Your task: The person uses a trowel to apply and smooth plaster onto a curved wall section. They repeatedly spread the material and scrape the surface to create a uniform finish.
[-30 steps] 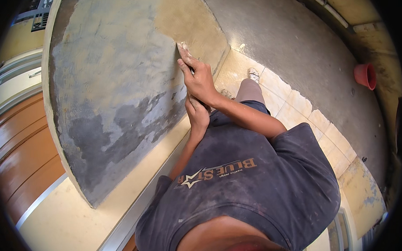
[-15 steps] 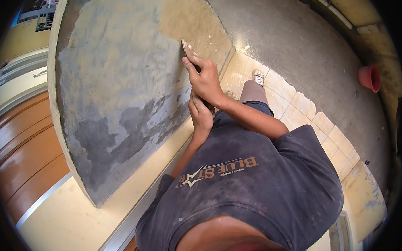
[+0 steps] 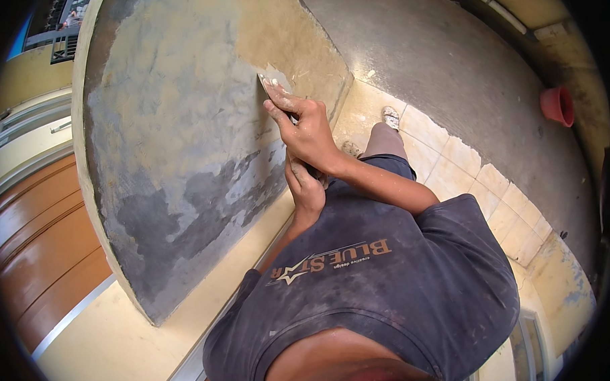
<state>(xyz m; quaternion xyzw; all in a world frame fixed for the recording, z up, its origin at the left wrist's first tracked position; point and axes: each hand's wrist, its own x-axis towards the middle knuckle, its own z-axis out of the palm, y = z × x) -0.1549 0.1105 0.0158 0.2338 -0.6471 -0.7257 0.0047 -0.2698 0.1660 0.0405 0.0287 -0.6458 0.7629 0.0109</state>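
Note:
My right hand [image 3: 303,131] is closed round a putty knife [image 3: 263,83], its thin blade against the patchy grey and beige plastered wall [image 3: 172,132]. Pale wet paste shows beside the blade and on my fingertips. Just below, my left hand [image 3: 304,189] is curled under my right wrist, close to the wall, round a dark object that is mostly hidden, too little seen to name.
A red bucket [image 3: 555,106] stands at the right on grey concrete [image 3: 457,55]. Pale floor tiles [image 3: 427,154] lie by my feet [image 3: 390,118]. At the left are a brown panelled door [image 3: 37,248] and a cream wall [image 3: 91,337].
The knife and my right hand have shifted left and slightly down from half a second ago. A pale smear of paste now shows on the wall beside the blade.

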